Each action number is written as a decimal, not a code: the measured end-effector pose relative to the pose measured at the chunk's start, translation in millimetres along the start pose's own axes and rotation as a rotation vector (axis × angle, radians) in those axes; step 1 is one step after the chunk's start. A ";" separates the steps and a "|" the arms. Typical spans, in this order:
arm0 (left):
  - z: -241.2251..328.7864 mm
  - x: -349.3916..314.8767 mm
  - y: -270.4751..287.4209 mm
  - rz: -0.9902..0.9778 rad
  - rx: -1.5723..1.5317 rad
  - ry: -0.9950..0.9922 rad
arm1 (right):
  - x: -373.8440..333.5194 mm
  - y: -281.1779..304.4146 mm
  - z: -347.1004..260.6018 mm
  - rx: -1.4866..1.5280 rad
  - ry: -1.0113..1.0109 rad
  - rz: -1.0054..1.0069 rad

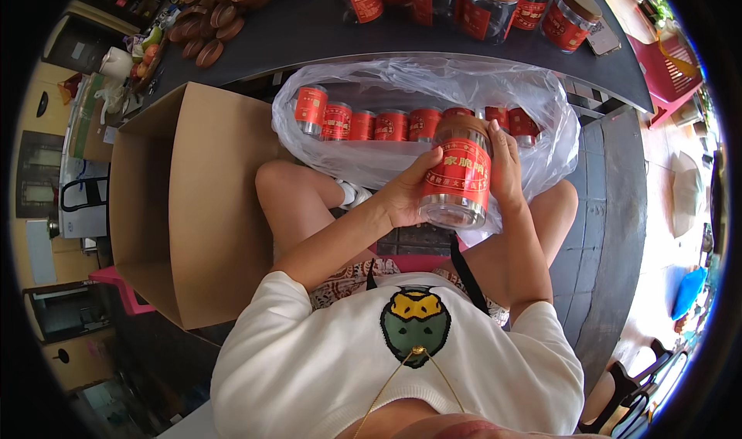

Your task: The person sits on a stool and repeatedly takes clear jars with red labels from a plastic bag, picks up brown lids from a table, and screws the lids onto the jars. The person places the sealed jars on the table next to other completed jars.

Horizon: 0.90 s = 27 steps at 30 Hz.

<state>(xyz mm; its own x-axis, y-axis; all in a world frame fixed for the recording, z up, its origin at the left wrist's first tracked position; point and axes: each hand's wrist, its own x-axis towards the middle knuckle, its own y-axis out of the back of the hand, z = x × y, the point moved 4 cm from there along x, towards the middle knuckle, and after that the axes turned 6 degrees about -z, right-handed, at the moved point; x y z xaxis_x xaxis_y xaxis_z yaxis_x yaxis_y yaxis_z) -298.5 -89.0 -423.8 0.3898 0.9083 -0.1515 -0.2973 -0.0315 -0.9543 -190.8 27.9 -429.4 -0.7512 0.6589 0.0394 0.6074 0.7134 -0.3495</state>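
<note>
Between my two hands is a clear plastic jar [456, 180] with a red label and a brown lid, its base tilted toward me. My left hand [411, 190] wraps the jar's left side, thumb on the label. My right hand [505, 165] closes on its right side, with fingers up by the lid. Just beyond it, a large clear plastic bag [363, 72] lies open between my knees and the table. Several red-labelled jars [390, 126] stand in a row inside the bag; the held jar partly hides some of them.
An open cardboard box [224, 207] stands at my left. On the dark table [270, 41] ahead are a pile of brown lids [220, 14] at the left and several lidded jars [491, 6] toward the right. A pink plastic chair [668, 72] stands at the far right.
</note>
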 end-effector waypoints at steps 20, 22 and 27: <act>289.6 -25.2 4.3 0.761 1.545 -1.420 | 6.6 11.9 3.6 -0.145 0.125 0.120; 293.9 -17.1 13.4 0.846 1.545 -1.396 | 6.6 13.2 3.1 -0.147 0.120 0.126; 294.4 -21.3 16.8 0.805 1.407 -1.298 | 7.8 14.7 2.7 -0.148 0.102 0.136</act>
<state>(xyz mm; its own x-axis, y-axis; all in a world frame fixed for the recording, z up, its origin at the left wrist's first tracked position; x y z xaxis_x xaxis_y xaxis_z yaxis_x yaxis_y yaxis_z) -568.4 13.9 -360.8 -0.6536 0.5784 0.4880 -0.6086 -0.7851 0.1153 -188.4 43.0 -436.8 -0.6344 0.7668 0.0983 0.7383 0.6387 -0.2167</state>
